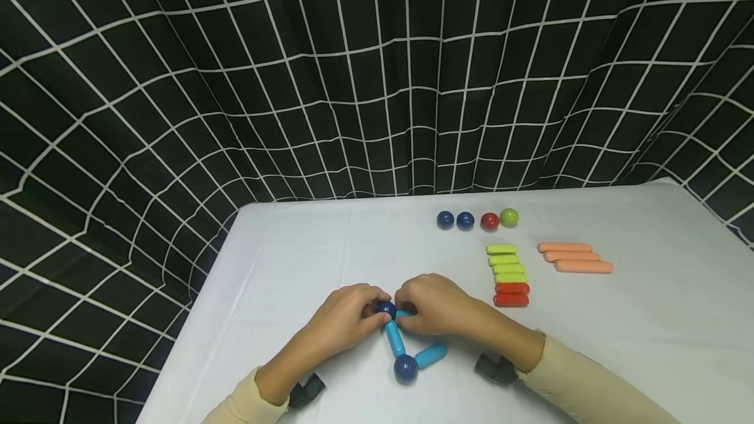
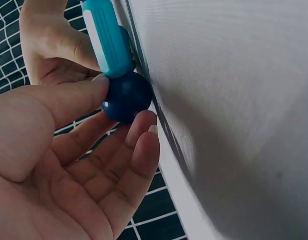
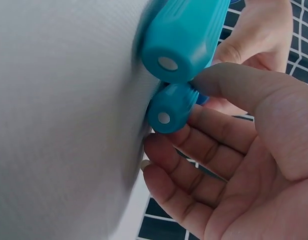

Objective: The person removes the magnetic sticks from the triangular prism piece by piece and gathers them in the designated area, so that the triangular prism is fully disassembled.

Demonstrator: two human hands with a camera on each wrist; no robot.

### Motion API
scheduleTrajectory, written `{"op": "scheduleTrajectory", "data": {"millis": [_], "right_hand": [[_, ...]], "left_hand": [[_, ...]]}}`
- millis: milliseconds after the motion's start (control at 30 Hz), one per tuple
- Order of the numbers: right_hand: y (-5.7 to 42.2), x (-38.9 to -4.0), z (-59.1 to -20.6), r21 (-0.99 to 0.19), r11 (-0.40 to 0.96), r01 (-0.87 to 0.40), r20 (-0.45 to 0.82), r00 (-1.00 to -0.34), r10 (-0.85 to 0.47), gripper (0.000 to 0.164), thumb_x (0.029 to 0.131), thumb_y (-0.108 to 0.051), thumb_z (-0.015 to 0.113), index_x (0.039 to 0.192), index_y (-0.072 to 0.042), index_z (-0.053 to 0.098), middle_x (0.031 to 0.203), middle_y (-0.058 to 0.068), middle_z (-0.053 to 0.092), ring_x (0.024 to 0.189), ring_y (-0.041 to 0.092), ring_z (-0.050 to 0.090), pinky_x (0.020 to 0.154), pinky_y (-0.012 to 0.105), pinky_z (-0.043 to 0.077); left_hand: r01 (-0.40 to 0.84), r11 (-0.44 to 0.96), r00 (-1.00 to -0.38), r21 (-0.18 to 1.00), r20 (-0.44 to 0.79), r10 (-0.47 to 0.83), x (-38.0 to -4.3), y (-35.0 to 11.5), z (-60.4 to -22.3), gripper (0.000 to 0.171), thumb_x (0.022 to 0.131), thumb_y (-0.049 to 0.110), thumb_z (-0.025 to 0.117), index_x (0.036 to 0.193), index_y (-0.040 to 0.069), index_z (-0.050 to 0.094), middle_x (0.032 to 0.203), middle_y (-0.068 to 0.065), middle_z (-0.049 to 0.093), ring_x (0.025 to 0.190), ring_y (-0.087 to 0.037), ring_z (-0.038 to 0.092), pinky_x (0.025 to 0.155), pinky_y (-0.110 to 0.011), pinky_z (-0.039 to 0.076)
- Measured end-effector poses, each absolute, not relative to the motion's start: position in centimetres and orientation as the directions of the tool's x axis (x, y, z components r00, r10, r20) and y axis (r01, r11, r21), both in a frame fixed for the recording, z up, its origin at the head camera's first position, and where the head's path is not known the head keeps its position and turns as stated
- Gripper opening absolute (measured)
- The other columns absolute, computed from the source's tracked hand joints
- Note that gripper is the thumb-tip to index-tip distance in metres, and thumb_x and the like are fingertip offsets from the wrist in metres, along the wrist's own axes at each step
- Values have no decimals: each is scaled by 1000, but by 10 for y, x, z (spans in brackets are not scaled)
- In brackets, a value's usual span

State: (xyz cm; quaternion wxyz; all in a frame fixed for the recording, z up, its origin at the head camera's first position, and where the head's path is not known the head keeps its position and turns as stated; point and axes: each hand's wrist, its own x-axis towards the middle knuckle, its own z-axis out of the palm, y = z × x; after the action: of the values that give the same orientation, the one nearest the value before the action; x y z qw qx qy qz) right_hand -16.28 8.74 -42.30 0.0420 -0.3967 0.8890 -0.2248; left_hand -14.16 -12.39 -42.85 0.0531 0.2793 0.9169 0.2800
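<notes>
My left hand [image 1: 347, 316] pinches a dark blue ball [image 1: 385, 310] between thumb and fingers; the left wrist view shows this blue ball [image 2: 126, 100] touching the end of a light blue stick [image 2: 107, 40]. From the right, my right hand [image 1: 434, 305] grips a short light blue stick [image 1: 403, 313] at the same ball. The right wrist view shows the free end of this held stick [image 3: 168, 111], with another stick [image 3: 184, 40] beside it. Another light blue stick [image 1: 394, 339] runs from the held ball to a nearer blue ball [image 1: 406, 368], where a third stick [image 1: 431, 355] branches right.
Two blue balls [image 1: 455, 220], a red ball [image 1: 489, 221] and a green ball [image 1: 509, 217] line the table's back. Several yellow-green sticks [image 1: 503, 260], two red sticks [image 1: 511, 294] and three orange sticks [image 1: 577, 258] lie right of my hands. A gridded black curtain [image 1: 377, 84] surrounds the white table [image 1: 283, 247].
</notes>
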Motion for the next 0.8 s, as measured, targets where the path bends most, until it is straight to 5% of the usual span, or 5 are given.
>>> {"op": "scheduleTrajectory", "data": {"millis": [467,800], "right_hand": [[94,-160,-417,-452,576,-681,79,-673,-735,2,80,-15,78,80,-15,76,60,-18,51,56,2,44,53,22,38],[115,-153,-406,-448,624,-640,49,-715,-697,14,89,-15,76,102,-8,74,88,-8,70,78,7,62,78,32,56]], "left_hand": [[484,679,-835,552,60,547,-145,-123,-429,29,90,26,76,115,12,73,92,9,67,67,-2,53,62,-22,46],[475,699,-845,536,53,533,-143,-124,-429,29,91,28,76,116,13,73,91,9,66,67,-7,54,61,-23,45]]}}
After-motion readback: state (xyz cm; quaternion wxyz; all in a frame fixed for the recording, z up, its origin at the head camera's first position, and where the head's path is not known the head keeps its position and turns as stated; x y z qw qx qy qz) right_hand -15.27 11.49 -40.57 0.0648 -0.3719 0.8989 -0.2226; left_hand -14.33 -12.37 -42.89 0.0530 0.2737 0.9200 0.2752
